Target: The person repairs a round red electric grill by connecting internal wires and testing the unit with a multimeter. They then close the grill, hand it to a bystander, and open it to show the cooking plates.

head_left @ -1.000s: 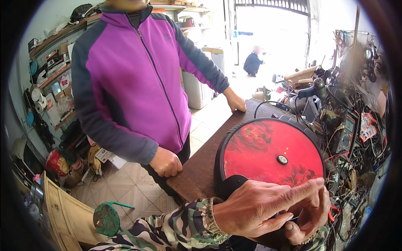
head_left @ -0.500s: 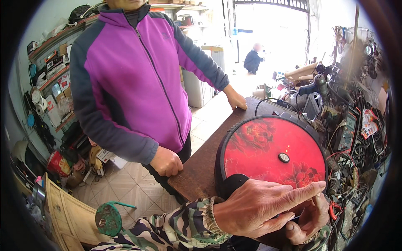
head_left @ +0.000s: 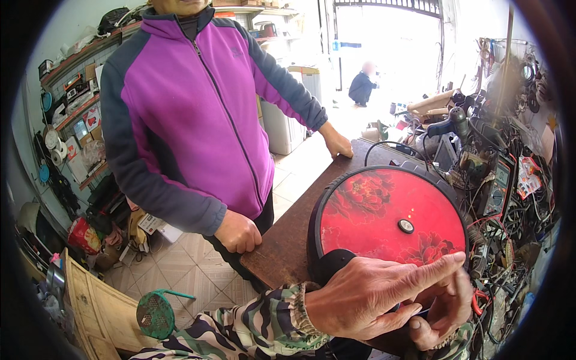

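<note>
Nearest: left hand (head_left: 375, 297) laid over near rim of round red floral-lid appliance (head_left: 393, 216), index stretched out, grip loose on black handle; right hand (head_left: 441, 309) curled beneath, grip can't tell. Appliance flat on wooden counter (head_left: 288, 240), prob. steadied. Beyond: standing person's fist (head_left: 239, 231) on counter edge, other hand (head_left: 336, 144) at far corner, tools & wires (head_left: 498, 180) to right.

A long sleeve in a camouflage print — greens, browns and pale patches — is worn on the left forearm, and it is closed by a ribbed knit cuff at the wrist. The left hand (head_left: 375, 300) is bare. At about five o'clock, the right hand (head_left: 444, 312) is also ungloved — only a strip of the same camouflage cuff is seen beneath it.
</note>
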Available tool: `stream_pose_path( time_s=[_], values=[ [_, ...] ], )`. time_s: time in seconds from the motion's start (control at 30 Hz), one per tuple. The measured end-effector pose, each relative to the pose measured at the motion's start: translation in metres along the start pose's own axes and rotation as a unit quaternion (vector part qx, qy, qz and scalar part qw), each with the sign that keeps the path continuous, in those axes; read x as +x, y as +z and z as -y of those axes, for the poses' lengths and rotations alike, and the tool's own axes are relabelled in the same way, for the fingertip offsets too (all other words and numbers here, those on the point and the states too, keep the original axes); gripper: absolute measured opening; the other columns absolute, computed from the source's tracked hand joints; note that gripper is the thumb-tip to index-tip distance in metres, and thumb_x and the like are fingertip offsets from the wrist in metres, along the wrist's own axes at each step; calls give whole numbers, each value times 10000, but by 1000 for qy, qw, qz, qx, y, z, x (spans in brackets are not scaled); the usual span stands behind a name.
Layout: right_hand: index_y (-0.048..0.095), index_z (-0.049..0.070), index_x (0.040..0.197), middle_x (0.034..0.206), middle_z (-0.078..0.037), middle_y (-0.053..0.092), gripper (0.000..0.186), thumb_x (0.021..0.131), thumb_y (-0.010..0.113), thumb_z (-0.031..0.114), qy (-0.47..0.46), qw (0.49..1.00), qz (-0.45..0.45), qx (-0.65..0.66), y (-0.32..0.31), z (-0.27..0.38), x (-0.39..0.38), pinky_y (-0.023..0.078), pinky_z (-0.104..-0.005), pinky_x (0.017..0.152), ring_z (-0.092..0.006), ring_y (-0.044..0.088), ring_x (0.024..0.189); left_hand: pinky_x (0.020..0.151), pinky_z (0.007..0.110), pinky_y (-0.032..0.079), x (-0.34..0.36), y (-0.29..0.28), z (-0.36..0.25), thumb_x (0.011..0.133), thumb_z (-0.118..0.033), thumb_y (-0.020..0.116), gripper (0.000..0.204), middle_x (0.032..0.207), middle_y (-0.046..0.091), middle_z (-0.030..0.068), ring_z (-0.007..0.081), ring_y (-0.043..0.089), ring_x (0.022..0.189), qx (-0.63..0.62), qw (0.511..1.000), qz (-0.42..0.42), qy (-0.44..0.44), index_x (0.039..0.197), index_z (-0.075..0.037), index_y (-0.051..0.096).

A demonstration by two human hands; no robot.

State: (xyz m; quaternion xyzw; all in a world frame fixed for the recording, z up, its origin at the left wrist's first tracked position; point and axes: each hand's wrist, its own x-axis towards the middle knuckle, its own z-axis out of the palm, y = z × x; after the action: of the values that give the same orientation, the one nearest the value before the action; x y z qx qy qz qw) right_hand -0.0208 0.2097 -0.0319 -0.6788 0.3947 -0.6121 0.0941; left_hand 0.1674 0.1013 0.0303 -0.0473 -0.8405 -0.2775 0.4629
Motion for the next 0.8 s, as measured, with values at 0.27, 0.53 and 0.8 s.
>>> stream_pose_path(
  time_s=[0.27,0.53,0.8],
  values=[
    [158,-47,1612,1232,-285,612,1072,826,816,266,-66,997,22,-34,-4,-9,-6,588,-323,715,-291,716,895,669,403,565,-1,0,-1,857,-38,690,896,945,687,96,302,695,759,10,1000,7,3,1649,-106,278],
    [94,-52,1618,1155,-285,628,1152,804,834,290,-62,997,-29,-25,-2,-13,-13,563,-328,689,-255,702,797,677,402,564,3,4,-1,859,-42,696,897,932,680,89,297,686,747,5,1000,10,4,1651,-118,281],
    [512,-45,1390,1219,-152,634,678,858,777,280,78,995,55,-23,-6,28,14,507,-359,911,-234,624,1075,686,403,567,0,3,-1,864,-49,700,899,970,699,95,295,693,764,-15,999,13,-28,1653,-124,273]
  ],
)
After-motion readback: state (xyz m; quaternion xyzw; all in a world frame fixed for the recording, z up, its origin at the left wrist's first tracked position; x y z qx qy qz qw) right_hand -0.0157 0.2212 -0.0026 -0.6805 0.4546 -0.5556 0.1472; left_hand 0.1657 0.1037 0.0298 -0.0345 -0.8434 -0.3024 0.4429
